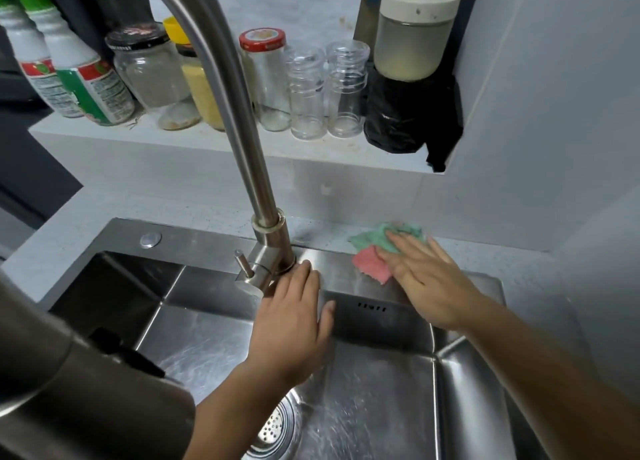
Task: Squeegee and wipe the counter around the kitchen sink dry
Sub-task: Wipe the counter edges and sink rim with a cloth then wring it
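Counter (381, 232): right hand (420, 272) flat on cloth (375, 251); left hand (294, 315) at faucet base (273, 251).

A crumpled cloth (377, 251) in 2 colours, green above and pink below, lies at right of centre in the frame, flat on the back ledge of the sink (214, 241) where steel meets the pale speckled counter (194, 206). The counter runs as a narrow strip behind the sink across the middle of the frame, then down its left and right sides. The sink is brushed stainless steel, its basin filling the lower half of the frame.
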A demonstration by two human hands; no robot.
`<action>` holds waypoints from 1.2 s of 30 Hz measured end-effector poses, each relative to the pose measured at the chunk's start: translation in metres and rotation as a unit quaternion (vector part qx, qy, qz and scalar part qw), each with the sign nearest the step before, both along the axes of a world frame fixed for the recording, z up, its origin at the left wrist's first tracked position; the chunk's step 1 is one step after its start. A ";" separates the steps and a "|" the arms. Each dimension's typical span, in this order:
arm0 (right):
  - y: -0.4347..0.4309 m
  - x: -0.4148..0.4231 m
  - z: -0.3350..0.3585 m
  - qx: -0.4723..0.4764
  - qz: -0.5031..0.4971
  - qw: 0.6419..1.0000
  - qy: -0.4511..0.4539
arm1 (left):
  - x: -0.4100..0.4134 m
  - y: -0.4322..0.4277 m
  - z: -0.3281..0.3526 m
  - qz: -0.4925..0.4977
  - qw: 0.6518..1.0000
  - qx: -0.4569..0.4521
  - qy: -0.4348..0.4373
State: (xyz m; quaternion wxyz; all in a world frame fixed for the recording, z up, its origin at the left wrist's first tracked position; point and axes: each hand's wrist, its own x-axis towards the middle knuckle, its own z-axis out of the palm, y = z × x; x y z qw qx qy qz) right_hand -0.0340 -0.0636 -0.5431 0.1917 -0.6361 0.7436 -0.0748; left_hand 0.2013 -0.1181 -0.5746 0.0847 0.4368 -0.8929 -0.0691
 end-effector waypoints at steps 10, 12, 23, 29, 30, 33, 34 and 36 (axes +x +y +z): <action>-0.031 0.021 -0.010 -0.010 0.027 0.996 -0.083 | 0.005 -0.001 0.002 0.006 0.996 0.062 0.057; 0.005 -0.009 -0.011 -0.026 -0.026 0.998 -0.052 | -0.002 0.004 0.004 0.015 0.997 0.064 0.026; -0.005 0.042 -0.006 -0.017 0.111 0.994 0.000 | -0.034 -0.020 0.012 0.043 0.974 0.109 0.192; 0.057 -0.021 -0.014 0.015 -0.170 0.983 0.068 | -0.066 -0.032 0.003 0.000 0.993 0.070 0.092; 0.067 -0.027 -0.014 0.024 -0.204 0.975 0.084 | -0.069 -0.032 0.000 -0.004 0.996 0.063 0.071; 0.078 -0.037 -0.016 0.040 -0.273 0.956 0.101 | -0.068 -0.033 -0.006 -0.004 0.998 0.044 0.051; 0.079 -0.041 -0.015 0.041 -0.306 0.946 0.095 | -0.067 -0.033 -0.006 -0.006 0.998 0.042 0.049; 0.078 -0.050 -0.010 0.043 -0.357 0.930 0.080 | -0.067 -0.034 -0.006 -0.010 0.998 0.039 0.038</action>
